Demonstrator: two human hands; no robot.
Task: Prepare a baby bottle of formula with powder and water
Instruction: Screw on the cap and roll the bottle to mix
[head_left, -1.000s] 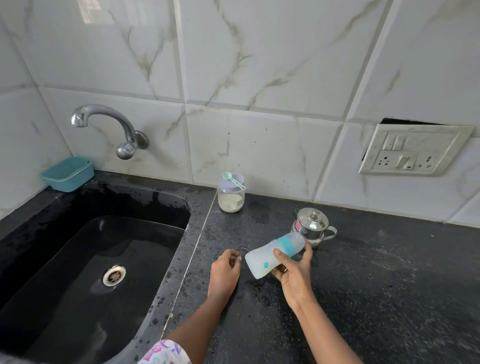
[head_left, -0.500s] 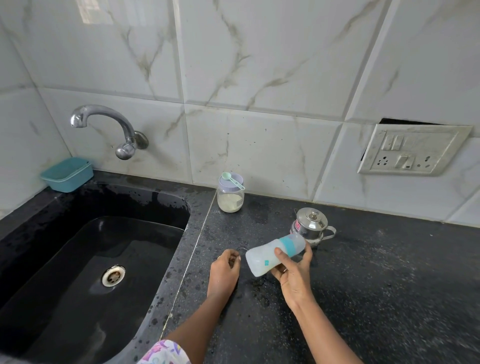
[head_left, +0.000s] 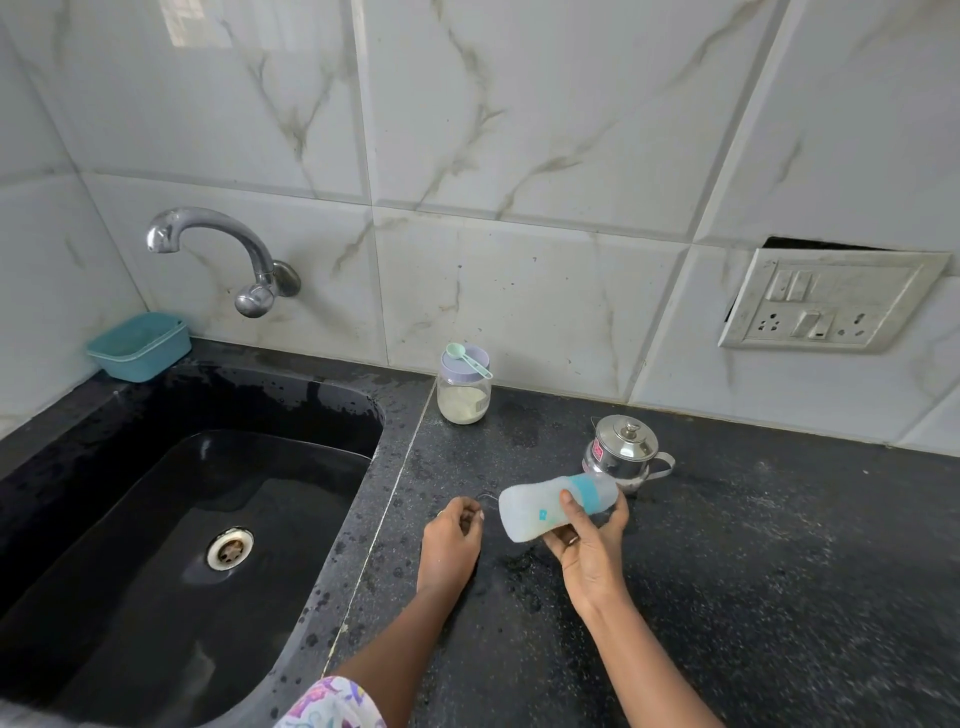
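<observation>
My right hand (head_left: 592, 551) grips a frosted baby bottle (head_left: 535, 512) with a teal collar, held almost on its side just above the black counter (head_left: 753, 571). Its base points left, towards my left hand (head_left: 452, 540). That hand rests on the counter with its fingers curled round a barely visible clear cap (head_left: 488, 498), of which only a thin rim shows. A glass jar of white powder (head_left: 464, 402) stands by the wall, a small green scoop (head_left: 467, 358) lying on its lilac lid. Behind the bottle stands a lidded steel pot (head_left: 626, 449).
A black sink (head_left: 156, 519) with a steel drain fills the left, under a wall tap (head_left: 218, 249). A teal tub (head_left: 139, 345) sits in the back left corner. A switch and socket plate (head_left: 826, 299) is on the tiled wall at right.
</observation>
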